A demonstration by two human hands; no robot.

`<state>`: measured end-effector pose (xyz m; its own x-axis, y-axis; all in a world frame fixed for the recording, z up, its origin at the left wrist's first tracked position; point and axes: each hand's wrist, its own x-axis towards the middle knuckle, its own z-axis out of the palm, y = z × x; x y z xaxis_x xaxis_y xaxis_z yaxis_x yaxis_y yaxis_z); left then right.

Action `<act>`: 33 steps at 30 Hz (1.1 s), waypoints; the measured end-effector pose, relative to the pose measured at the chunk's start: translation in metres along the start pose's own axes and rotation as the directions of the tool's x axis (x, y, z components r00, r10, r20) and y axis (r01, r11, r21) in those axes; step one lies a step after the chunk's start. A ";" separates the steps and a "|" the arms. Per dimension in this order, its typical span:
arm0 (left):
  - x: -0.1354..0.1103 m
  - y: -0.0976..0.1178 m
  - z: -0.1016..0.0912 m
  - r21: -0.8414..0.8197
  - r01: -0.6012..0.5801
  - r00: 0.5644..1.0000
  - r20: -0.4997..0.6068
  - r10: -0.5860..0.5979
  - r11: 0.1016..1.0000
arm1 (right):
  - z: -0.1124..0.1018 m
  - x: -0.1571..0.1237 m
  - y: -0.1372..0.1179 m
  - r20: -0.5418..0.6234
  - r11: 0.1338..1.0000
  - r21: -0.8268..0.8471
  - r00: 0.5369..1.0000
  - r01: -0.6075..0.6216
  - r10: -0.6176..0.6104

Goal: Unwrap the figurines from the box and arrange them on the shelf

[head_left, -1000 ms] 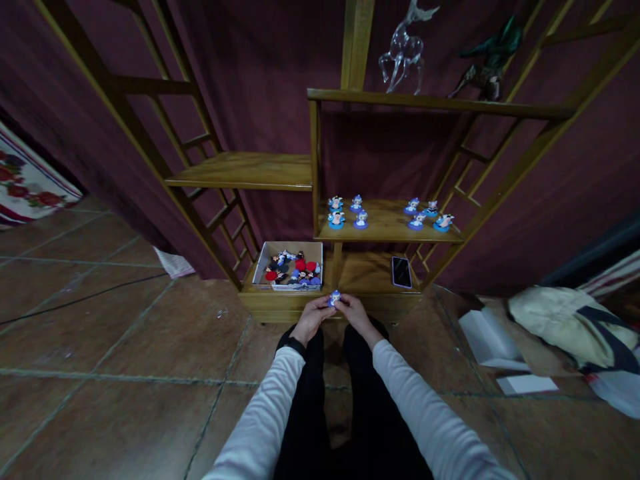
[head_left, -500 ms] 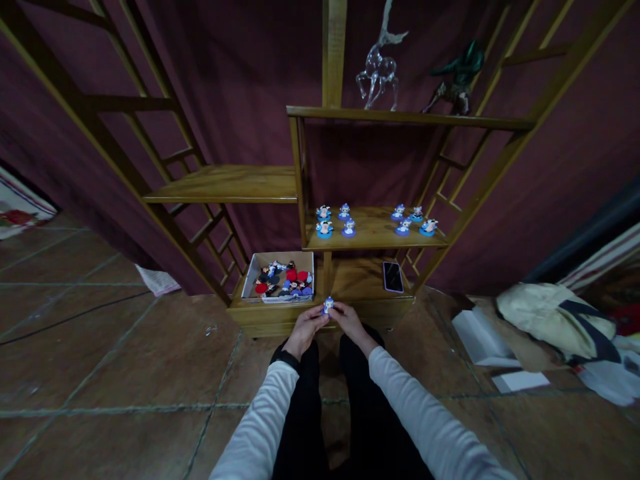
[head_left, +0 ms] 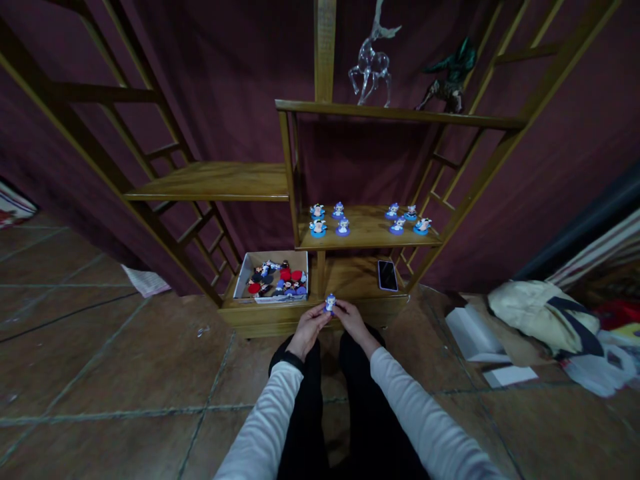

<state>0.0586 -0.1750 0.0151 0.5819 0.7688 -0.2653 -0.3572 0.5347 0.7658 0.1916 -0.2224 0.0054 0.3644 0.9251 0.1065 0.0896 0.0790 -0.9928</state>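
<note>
Between my two hands is a small white-and-purple figurine (head_left: 330, 304), upright, in front of the low shelf's edge. My left hand (head_left: 309, 327) grips it from the left and my right hand (head_left: 351, 321) from the right, both with closed fingers. A shallow cardboard box (head_left: 247, 275) of jumbled figurines with red, black and purple parts sits on the bottom shelf, left of my hands. On the middle shelf (head_left: 367, 235) several similar figurines on blue and purple bases stand in two groups, one at the left and one at the right.
A phone (head_left: 387, 275) lies on the bottom shelf at the right. A clear deer ornament (head_left: 371, 67) and a dark green figure (head_left: 454, 75) stand on the top shelf. On the floor at right are a white box (head_left: 475, 333), a cream bag (head_left: 535, 313) and plastic (head_left: 600, 367).
The view has turned slightly, so the shelves appear shifted a little to the left. Both hands keep their hold on the figurine at nearly the same place.
</note>
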 end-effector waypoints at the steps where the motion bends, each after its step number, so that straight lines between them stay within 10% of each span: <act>1: 0.001 -0.001 0.000 -0.006 -0.002 1.000 0.000 0.002 1.000 | -0.001 0.001 0.001 -0.002 1.000 -0.004 1.000 -0.001 0.001; 33: 0.005 -0.001 0.006 -0.048 0.011 1.000 -0.013 -0.012 0.999 | -0.001 0.002 0.005 0.008 0.986 0.148 0.997 -0.078 0.078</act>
<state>0.0658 -0.1738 0.0167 0.5763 0.7670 -0.2820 -0.3854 0.5594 0.7339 0.1938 -0.2204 0.0013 0.3632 0.9313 0.0282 -0.0778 0.0605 -0.9951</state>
